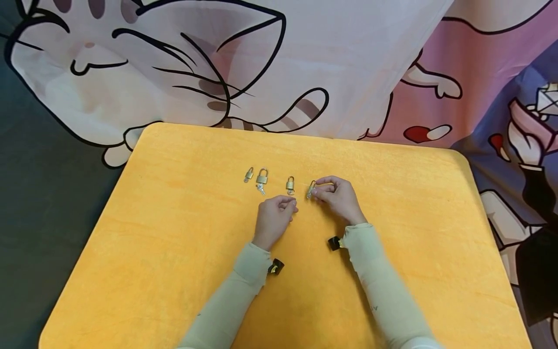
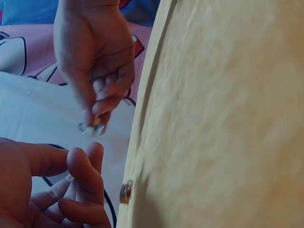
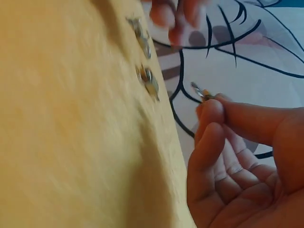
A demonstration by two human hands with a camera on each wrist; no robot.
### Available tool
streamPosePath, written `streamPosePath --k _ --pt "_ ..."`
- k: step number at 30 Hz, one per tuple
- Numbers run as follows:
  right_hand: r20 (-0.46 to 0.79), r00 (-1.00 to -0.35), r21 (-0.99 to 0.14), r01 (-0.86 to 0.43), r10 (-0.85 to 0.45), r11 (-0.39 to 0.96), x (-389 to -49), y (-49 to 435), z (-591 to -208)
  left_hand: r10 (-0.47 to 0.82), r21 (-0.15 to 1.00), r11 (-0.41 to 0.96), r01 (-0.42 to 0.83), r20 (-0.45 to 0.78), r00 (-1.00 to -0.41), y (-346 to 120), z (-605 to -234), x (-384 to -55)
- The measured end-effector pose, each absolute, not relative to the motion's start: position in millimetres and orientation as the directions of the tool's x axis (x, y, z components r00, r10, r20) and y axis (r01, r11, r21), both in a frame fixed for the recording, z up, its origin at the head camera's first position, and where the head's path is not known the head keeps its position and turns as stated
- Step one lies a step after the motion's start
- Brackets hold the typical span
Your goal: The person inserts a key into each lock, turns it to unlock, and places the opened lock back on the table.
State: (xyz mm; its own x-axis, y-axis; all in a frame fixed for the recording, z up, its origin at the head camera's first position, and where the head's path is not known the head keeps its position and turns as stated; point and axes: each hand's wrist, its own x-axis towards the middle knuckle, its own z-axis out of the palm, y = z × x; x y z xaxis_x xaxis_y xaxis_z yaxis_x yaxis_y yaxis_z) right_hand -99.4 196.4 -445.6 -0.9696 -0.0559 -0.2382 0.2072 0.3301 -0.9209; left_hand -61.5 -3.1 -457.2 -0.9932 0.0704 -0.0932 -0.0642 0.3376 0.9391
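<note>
Near the far middle of the table, my right hand [image 1: 339, 198] pinches a small brass padlock [image 1: 311, 189] between thumb and fingertips. In the right wrist view, a silvery end of this padlock [image 3: 203, 92] sticks out past the fingers. My left hand [image 1: 275, 215] has loosely bent fingers, with nothing visible between them in the left wrist view. It is just in front of another brass padlock [image 1: 290, 183], which has a ring at its lower end. Farther left lie a larger padlock [image 1: 262, 178] with keys [image 1: 261, 188] and a smaller padlock [image 1: 249, 173].
The yellow table [image 1: 196, 252] has rounded far corners. Behind it hangs a curtain [image 1: 340, 63] with cartoon drawings, right against the far edge. Black wrist cameras [image 1: 275, 267] are strapped beneath both light green sleeves [image 1: 226, 310].
</note>
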Motion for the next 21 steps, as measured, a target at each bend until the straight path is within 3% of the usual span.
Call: streamPosePath --k 12,21 --pt "-0.236 -0.972 -0.780 0.177 -0.020 0.601 -118 197 -451 0.047 0.934 0.341 -0.106 -0.129 -0.991 -14 -458 -64" --pt "-0.190 -0.982 -0.720 0.147 0.011 0.678 -119 190 -448 0.035 0.930 0.353 -0.102 -0.122 -0.992 -16 -457 -66"
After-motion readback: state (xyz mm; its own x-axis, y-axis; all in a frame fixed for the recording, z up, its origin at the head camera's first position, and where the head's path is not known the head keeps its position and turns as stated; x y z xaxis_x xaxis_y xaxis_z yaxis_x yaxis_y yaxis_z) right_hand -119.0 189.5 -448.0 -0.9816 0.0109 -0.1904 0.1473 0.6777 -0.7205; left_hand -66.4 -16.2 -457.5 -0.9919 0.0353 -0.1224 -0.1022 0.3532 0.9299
